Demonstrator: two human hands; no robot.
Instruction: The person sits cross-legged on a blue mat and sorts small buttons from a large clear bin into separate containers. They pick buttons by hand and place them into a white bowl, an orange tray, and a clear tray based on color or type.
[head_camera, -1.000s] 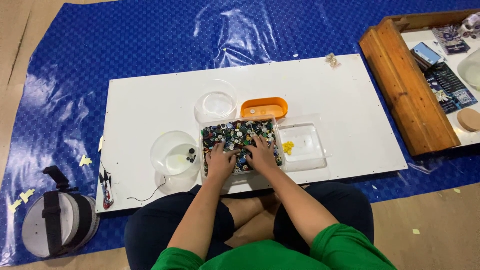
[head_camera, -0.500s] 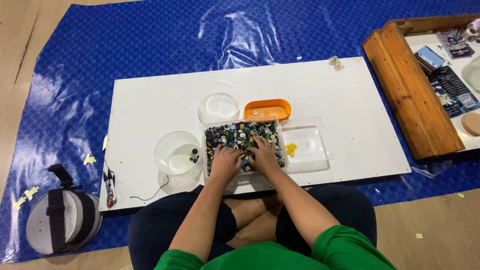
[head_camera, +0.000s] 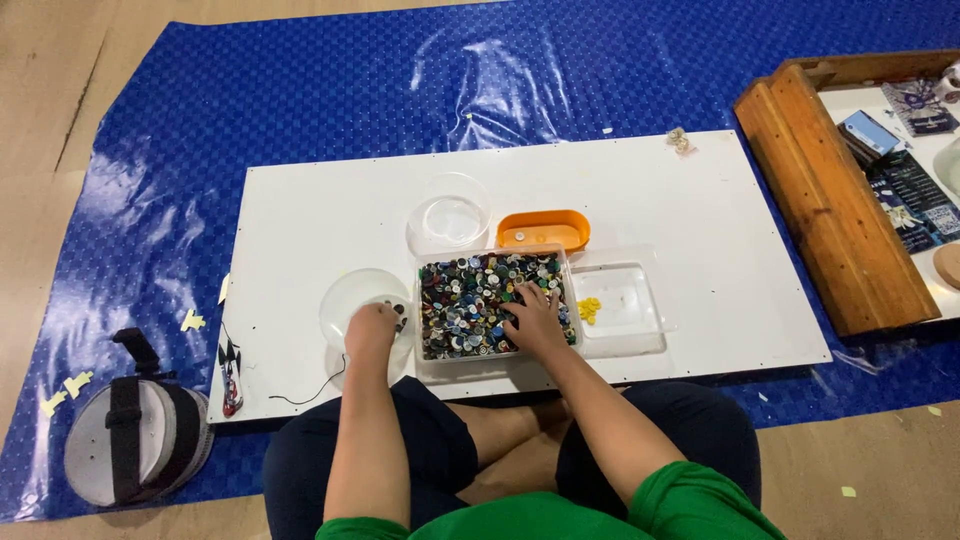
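Note:
A clear rectangular box (head_camera: 430, 352) full of mixed coloured buttons sits at the near edge of a white board (head_camera: 700, 190). My right hand (head_camera: 535, 318) rests flat on the buttons in the box's right half, fingers spread. My left hand (head_camera: 372, 330) is curled, knuckles up, inside a clear round bowl (head_camera: 350, 292) just left of the box. A few dark buttons (head_camera: 399, 311) lie in that bowl at its fingertips. The curled fingers hide whether anything is in the hand.
Behind the box stand a second clear round bowl (head_camera: 448, 213) and an orange oval dish (head_camera: 543, 229). A clear square tray (head_camera: 625, 300) with yellow buttons (head_camera: 590, 310) sits to the right. A wooden tray (head_camera: 830, 200) lies far right, and a grey strapped disc (head_camera: 135, 440) lies on the blue tarp (head_camera: 300, 90).
My left hand has left the button box and moved left into the round bowl. My right hand stays on the buttons, shifted slightly right.

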